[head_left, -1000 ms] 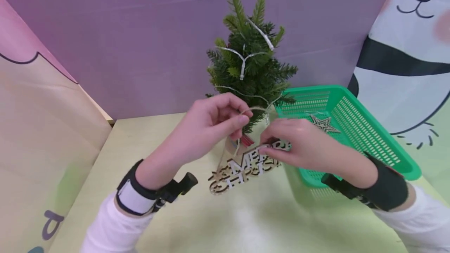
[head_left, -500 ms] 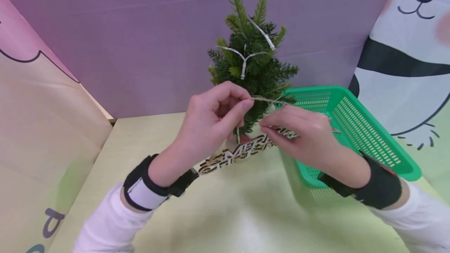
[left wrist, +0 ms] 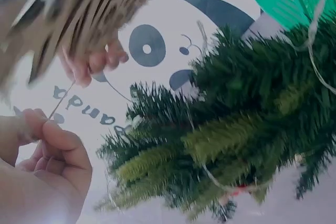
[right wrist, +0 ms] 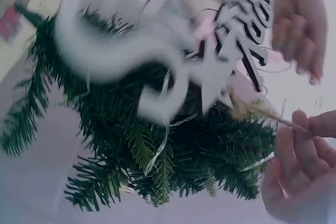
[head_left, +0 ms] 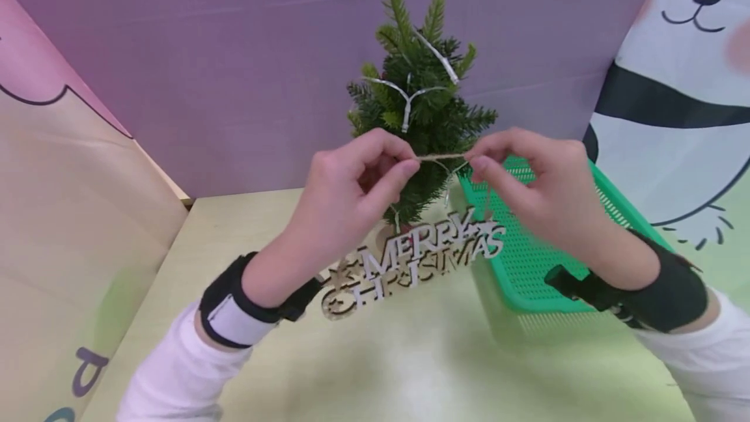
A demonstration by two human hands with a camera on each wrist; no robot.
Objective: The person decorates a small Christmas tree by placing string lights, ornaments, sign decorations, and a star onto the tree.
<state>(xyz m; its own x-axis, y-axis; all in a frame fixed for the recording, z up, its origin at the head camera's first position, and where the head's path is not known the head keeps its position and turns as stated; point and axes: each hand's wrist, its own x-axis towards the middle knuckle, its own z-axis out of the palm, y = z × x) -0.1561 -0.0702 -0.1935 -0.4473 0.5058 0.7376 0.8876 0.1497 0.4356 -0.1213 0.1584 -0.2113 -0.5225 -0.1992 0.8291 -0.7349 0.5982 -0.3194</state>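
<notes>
My left hand and my right hand each pinch a twine cord between thumb and fingers. The cord runs taut across the gap between them. From it hangs a wooden "Merry Christmas" sign, tilted with its right end higher, below the hands. Behind them stands a small artificial Christmas tree with clear string lights. In the right wrist view, the cord is knotted at the sign's star, with the right fingers gripping farther along. The left wrist view shows the sign blurred and close.
A green plastic basket stands on the table to the right of the tree, partly covered by my right hand. A purple backdrop rises behind, and a panda-printed sheet hangs at the right.
My right hand has let go of the sign's right end and moved up and right to the cord. The cord is now stretched level. The sign swings lower and faces the head camera more.
</notes>
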